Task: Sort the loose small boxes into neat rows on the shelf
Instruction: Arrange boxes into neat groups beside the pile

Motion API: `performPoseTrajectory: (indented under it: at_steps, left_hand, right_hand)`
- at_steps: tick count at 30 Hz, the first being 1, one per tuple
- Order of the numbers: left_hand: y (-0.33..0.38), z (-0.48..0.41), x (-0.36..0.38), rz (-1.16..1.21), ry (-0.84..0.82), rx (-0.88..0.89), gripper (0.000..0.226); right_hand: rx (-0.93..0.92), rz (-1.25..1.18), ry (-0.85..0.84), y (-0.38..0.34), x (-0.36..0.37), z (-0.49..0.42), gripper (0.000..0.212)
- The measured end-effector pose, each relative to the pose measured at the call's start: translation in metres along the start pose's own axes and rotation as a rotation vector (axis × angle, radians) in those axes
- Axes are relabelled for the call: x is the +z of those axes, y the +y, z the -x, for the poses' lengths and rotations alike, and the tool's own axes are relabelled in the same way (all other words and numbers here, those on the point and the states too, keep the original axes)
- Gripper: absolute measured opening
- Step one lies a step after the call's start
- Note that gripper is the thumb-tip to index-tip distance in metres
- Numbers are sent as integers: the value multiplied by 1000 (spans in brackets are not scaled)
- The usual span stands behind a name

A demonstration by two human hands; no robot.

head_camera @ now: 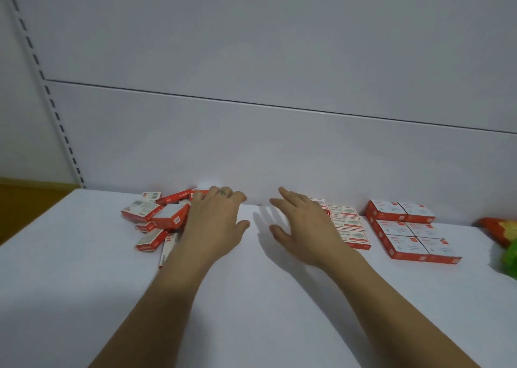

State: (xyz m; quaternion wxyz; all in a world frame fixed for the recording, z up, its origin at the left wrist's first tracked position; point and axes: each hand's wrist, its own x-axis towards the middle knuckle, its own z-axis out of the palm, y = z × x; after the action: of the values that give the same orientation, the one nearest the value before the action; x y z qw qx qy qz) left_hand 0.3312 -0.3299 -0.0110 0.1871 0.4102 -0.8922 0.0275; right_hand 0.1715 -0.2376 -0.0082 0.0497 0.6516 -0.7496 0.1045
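**Two bare hands among red-and-white boxes on a white shelf**

The left hand [215, 216] lies against the loose boxes [156, 219], its fingers curled down at the back of the pile; whether it grips one cannot be told. The right hand [300, 222] hovers palm down, fingers spread, holding nothing, just beside a neat row of boxes [348, 222]. Several loose boxes read "24/6" and show barcodes. Farther right on the shelf [265, 297] sits a tidy block of boxes [405, 227], its print too small to read.

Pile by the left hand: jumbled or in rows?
Jumbled. The pile has boxes at mixed angles, some leaning on others; the stacks to the right lie squared up in rows.
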Motion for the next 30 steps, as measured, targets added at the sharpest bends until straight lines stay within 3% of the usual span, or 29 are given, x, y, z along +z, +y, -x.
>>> performPoseTrajectory:
  at_steps: [6,12,20,30]
  left_hand:
    - [-26,0,-10,-109,-113,-169,55]
    - [-41,-2,-7,-124,-229,-277,37]
    - [-38,-4,-9,-152,-217,-220,34]
    - [-30,-5,-8,-40,-217,-151,55]
  right_hand:
    - [-15,-99,-18,-4,14,14,55]
    - [16,-156,21,10,9,23,55]
    - [1,-143,-2,6,6,22,54]
    - [10,-171,-3,5,4,24,54]
